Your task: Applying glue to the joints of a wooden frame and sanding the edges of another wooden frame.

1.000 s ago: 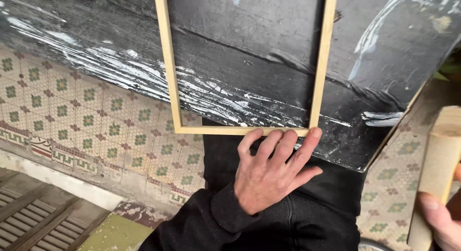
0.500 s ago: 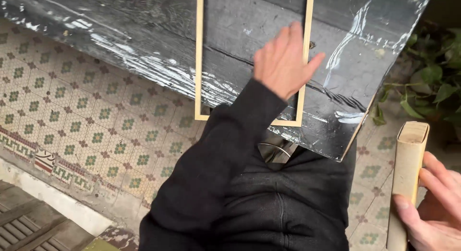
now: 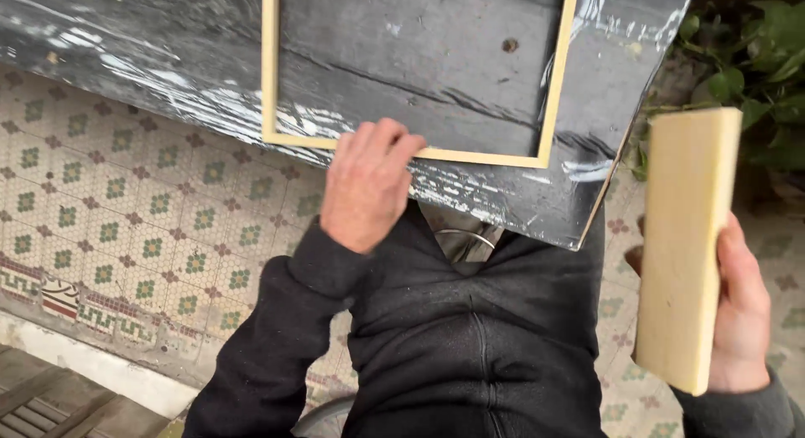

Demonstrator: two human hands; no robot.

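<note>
At the upper centre of the head view, a thin pale wooden frame (image 3: 417, 153) lies flat on a dark, paint-streaked board surface (image 3: 419, 52); three of its sides show, and the top runs out of the picture. The left hand (image 3: 365, 186) sits at centre, its fingers curled down onto the frame's lower rail near the lower left corner, pressing or steadying it rather than closed around it. At the right edge the right hand (image 3: 742, 321) wraps a pale wooden block (image 3: 688, 245) from behind: fingers behind the far face, thumb along the edge, the block upright and well apart from the frame and off the surface.

Judged from this arrangement, the step in hand is the seating or squaring of the frame on the surface, with the block held ready as a tool or a spacer. A next move would call for the left hand to keep the lower rail flat and unmoving while the block comes across to meet the frame squarely, since the thin rails look easily bent or knocked out of line.

Count: one frame; one block; one dark surface; two hands, both the person's own. Below, a black sweatshirt (image 3: 470, 337) fills the lower centre; patterned floor tiles (image 3: 126, 220) occupy the left, and green plant leaves (image 3: 767, 61) the upper right corner.
</note>
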